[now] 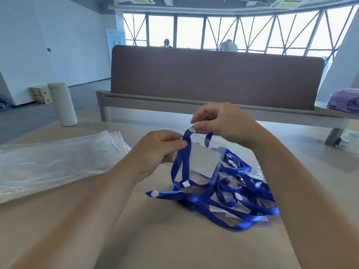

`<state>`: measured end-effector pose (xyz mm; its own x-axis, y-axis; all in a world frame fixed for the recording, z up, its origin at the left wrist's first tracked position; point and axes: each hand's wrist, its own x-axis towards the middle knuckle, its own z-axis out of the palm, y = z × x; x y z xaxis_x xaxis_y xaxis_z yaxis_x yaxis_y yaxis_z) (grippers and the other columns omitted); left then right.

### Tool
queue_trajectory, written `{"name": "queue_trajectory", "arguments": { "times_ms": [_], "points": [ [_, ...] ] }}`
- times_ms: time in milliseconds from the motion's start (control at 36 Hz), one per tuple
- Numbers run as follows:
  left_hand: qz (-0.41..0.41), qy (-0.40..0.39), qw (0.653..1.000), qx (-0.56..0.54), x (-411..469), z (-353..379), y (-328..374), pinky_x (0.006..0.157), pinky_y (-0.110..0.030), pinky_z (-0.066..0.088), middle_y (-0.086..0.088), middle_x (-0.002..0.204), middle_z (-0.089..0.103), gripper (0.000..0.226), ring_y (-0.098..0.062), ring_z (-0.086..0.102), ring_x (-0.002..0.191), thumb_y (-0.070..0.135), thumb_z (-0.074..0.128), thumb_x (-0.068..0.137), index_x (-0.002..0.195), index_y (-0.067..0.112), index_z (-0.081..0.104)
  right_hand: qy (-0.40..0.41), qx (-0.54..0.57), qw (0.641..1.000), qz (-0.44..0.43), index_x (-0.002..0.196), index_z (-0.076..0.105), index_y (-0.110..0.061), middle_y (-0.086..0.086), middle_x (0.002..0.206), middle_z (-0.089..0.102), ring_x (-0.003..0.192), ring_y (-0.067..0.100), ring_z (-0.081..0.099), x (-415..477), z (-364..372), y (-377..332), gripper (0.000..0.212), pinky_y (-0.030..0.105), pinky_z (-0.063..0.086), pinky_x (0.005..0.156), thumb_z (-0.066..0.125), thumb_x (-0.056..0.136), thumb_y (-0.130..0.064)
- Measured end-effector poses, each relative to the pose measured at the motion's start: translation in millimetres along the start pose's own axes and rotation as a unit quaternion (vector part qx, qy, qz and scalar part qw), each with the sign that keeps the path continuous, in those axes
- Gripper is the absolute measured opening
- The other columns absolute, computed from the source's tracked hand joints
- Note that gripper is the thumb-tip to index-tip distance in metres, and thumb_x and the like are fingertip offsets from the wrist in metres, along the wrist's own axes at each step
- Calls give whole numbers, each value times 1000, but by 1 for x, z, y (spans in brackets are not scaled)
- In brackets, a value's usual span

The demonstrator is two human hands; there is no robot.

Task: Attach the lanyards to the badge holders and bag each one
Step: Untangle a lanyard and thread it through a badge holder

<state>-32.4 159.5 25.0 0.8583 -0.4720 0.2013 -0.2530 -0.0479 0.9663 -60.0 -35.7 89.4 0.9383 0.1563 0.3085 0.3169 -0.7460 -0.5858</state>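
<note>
Two grips raised just above the counter (165, 235) in the head view, both closed on the same piece. Left grip (155, 150): thumb and forefinger pinched on the strap of a blue lanyard (184, 156), the other fingers curled in behind it. Right grip (219, 121): fingertips bunched and pinched at the top edge of a clear badge holder (204, 162), right by the lanyard's white snap button (191, 129). Whether pressing the snap itself or only the holder's edge, cannot tell. Badge holder hanging tilted between the two grips, a pale card inside, blue strap at both of its top corners. Long loop of the strap trailing down to the counter.

Below and to the right of the holder, a tangled pile of lanyards (229, 202) lying on the counter, blue straps with white snaps mixed in with more clear holders. To the left of the hands, a flat stack of clear plastic bags (54, 164) on the counter, well apart from the pile. Further back on the left, an upright pale flask (62, 103) near the counter's edge. Across the back, a brown partition (213, 74) on a grey frame. At far right, a purple pack (343, 100) resting beside it. Beyond the partition, one person (167, 43) and a second person (228, 45), mostly hidden, in front of tall windows (190, 30).
</note>
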Motion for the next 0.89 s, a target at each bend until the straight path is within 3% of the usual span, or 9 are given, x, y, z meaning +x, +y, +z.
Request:
{"name": "queue_trajectory", "arguments": {
  "times_ms": [111, 194, 306, 444, 556, 667, 778, 833, 889],
  "points": [
    [22, 8, 994, -107, 2, -16, 2, 77, -40, 41, -18, 90, 64, 14, -34, 50, 81, 13, 64, 92, 85, 13, 76, 1, 104, 994, 18, 92, 74, -30, -12, 89, 73, 80, 0, 65, -3, 3, 9, 8, 8, 48, 59, 67, 90, -30],
    [48, 39, 987, -151, 2, -22, 6, 71, -26, 49, -7, 84, 71, 20, -18, 63, 75, 8, 56, 97, 87, 11, 74, 2, 172, 984, 47, 93, 78, -25, -6, 91, 76, 84, 11, 69, 0, 12, 14, 13, 24, 57, 72, 67, 90, -18],
    [68, 111, 972, -198, 4, -25, 9, 77, -30, 50, 2, 79, 72, 27, -10, 66, 73, 7, 54, 98, 83, 14, 74, -32, 103, 993, 48, 76, 75, -24, 3, 76, 72, 71, 14, 61, 1, 24, 16, 17, 43, 54, 91, 66, 90, -24],
    [50, 200, 952, -228, 7, -24, 6, 76, -32, 52, 1, 77, 71, 18, -14, 65, 73, 8, 59, 97, 83, 14, 68, -68, 57, 995, 44, 63, 70, -36, 0, 68, 66, 62, 12, 51, 2, 44, 5, 35, 31, 46, 70, 59, 96, -36],
    [30, 266, 937, -223, 11, -27, -1, 90, -42, 53, -2, 83, 70, 17, -20, 66, 83, 14, 62, 96, 82, 22, 67, -102, 34, 993, 55, 74, 73, -21, 3, 67, 66, 61, 16, 50, 1, 56, -2, 37, 35, 44, 66, 55, 95, -47],
    [27, 307, 921, -239, 13, -30, -2, 79, -34, 60, -3, 92, 71, 9, -21, 70, 86, 15, 58, 99, 93, 21, 60, -139, 47, 987, 69, 87, 77, -20, 0, 76, 73, 63, 12, 55, -2, 61, -4, 32, 31, 47, 72, 56, 95, -43],
    [33, 367, 926, -79, 14, -26, -5, 61, -17, 55, 8, 86, 66, 12, -17, 68, 81, 24, 54, 101, 92, 31, 58, -175, -46, 981, 69, 74, 73, -16, 7, 72, 69, 60, 17, 52, -1, 66, -7, 41, 34, 46, 67, 57, 94, -48],
    [58, 373, 926, 2, 13, -23, -6, 62, -21, 52, 11, 75, 58, 28, -14, 63, 73, 23, 52, 101, 76, 36, 49, -193, -65, 977, 56, 77, 73, -16, 6, 79, 71, 63, 16, 55, 0, 66, -11, 36, 37, 50, 71, 56, 95, -43],
    [81, 360, 926, 83, 11, -22, -7, 67, -26, 52, 11, 74, 57, 30, -11, 60, 70, 24, 50, 101, 73, 36, 46, -198, -78, 976, 45, 86, 75, -18, -4, 76, 71, 62, 9, 56, -1, 63, -16, 25, 29, 48, 67, 58, 95, -35]
  ]
}}
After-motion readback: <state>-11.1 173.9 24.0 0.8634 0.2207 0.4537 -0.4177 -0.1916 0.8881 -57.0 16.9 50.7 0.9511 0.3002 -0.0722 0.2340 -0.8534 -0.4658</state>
